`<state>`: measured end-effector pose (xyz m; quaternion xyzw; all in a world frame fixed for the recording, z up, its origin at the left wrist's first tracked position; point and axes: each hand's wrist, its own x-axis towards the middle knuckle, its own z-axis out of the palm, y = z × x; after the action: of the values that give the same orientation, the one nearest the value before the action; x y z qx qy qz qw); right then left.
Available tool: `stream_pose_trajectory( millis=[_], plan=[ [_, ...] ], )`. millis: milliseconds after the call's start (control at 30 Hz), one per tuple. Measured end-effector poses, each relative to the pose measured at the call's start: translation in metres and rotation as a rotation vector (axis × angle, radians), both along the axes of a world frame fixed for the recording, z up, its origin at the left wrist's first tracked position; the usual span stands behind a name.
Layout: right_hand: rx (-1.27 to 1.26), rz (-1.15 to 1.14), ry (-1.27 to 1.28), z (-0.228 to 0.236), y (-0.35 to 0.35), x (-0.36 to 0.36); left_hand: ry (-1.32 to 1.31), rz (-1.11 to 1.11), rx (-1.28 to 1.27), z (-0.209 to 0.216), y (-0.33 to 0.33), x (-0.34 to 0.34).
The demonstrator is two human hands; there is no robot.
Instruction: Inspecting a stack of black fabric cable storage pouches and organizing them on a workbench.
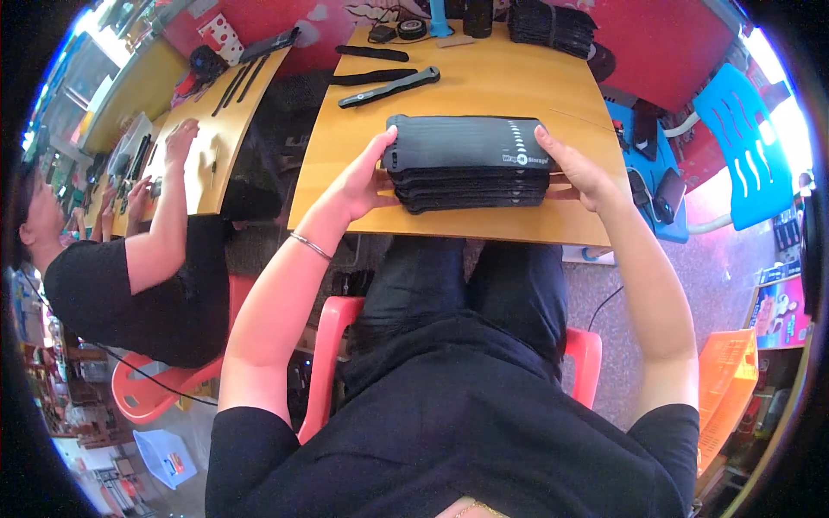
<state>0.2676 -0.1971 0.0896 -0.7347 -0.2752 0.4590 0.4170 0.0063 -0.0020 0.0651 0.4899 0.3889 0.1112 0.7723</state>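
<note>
A thick stack of flat black straps [458, 145], with light print and a row of pale dots on the top one, stands at the near edge of the wooden table [484, 82]. My left hand [361, 181] grips its left end, thumb on the upper corner and fingers along the side. At the right end my right hand [580, 174] holds it the same way. Beyond the stack lie a folded grey-black strap [390, 87] and two dark strips, one of them a black strip [371, 53] farther back.
At the table's back right sits a pile of black straps [553, 30], near a dark bottle [477, 17] and a tape roll [413, 29]. A blue chair [741, 142] stands at right, an orange crate [724, 388] below it. A co-worker [121, 276] sits at another table [205, 173] on the left.
</note>
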Motion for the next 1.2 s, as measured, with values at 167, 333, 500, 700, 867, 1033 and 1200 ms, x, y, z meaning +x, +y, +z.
stream_pose_trajectory(
  millis=[167,333,500,700,867,1033,1200],
  plan=[
    [-0.123,0.042,0.04,-0.006,0.009,0.012,-0.017,0.002,-0.012,-0.001,0.001,0.0],
    [-0.05,0.055,0.127,-0.019,0.007,0.02,-0.082,-0.073,0.04,-0.012,0.009,-0.006],
    [-0.038,0.129,0.11,-0.011,0.006,0.018,-0.16,-0.1,0.101,-0.018,0.008,-0.006],
    [0.316,0.032,0.184,-0.022,-0.009,0.005,-0.257,-0.094,0.106,-0.005,-0.011,-0.005],
    [0.395,0.052,0.242,-0.024,-0.014,0.001,-0.381,-0.064,0.063,-0.006,-0.015,-0.006],
    [0.343,-0.008,0.368,-0.02,-0.005,0.01,-0.316,-0.13,-0.05,0.009,-0.003,0.007],
    [0.273,-0.005,0.384,-0.028,-0.007,0.018,-0.256,-0.131,0.022,0.019,-0.02,0.013]
  ],
)
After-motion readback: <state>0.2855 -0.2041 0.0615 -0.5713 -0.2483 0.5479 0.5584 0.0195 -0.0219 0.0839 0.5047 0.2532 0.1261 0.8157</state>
